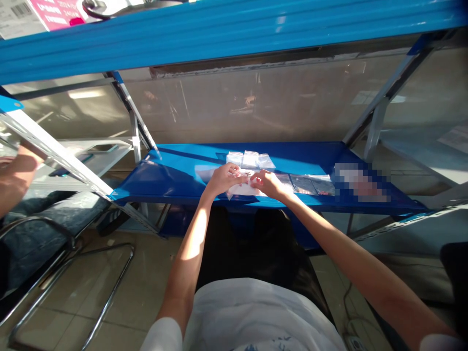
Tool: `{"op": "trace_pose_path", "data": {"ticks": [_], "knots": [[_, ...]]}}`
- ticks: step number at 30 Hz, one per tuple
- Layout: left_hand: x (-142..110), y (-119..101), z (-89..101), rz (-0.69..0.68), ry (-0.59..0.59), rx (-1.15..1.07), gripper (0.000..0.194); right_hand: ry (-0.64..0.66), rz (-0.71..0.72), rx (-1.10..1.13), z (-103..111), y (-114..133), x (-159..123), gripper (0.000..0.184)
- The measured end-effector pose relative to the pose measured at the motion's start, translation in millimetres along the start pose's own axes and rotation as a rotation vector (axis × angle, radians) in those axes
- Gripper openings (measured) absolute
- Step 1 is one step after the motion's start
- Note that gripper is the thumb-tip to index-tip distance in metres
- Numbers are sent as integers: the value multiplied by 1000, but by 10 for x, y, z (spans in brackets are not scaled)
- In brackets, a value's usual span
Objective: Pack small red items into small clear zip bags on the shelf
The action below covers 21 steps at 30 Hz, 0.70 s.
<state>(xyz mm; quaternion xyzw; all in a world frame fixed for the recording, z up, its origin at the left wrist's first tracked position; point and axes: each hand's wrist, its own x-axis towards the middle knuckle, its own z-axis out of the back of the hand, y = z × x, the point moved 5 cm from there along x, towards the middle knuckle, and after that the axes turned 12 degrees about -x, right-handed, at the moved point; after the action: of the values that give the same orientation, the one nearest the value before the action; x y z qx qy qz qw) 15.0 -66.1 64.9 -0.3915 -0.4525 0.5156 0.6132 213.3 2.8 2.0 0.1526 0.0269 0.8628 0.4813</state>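
My left hand [224, 178] and my right hand [269, 184] face each other low over the blue shelf [175, 168]. The fingers of both are closed in pinches, and what they grip is too small to make out. A tiny dark and shiny piece [247, 173] shows between the fingertips. Below them lies a whitish clear plastic bag [245, 190], partly covered by the hands. Just behind the hands are three small white packets in a row, among them a middle packet [251, 159]. Flat clear zip bags [310, 184] lie to the right of my right hand.
A blue upper shelf [234, 36] spans the space above, with a pink and white box [54, 14] on it. Slanted metal posts, one a left post [58, 146], frame the shelf. Another person's arm [18, 178] is at the far left, near a metal-framed chair [109, 292].
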Motion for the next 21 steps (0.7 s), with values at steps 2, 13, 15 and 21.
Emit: {"op": "trace_pose_path", "data": {"ticks": [2,13,15,21], "knots": [[-1,3,9,11,2,-2,53,17,17,-8,5,-2,35,20],[3,12,61,9,-7,12,56,-71,8,-34,-34,-92,264,22],[8,27,67,-1,-7,0,56,-50,38,-43,-54,-83,285,20],[4,42,70,22,-12,-23,56,-41,16,-70,-23,-81,330,20]]}}
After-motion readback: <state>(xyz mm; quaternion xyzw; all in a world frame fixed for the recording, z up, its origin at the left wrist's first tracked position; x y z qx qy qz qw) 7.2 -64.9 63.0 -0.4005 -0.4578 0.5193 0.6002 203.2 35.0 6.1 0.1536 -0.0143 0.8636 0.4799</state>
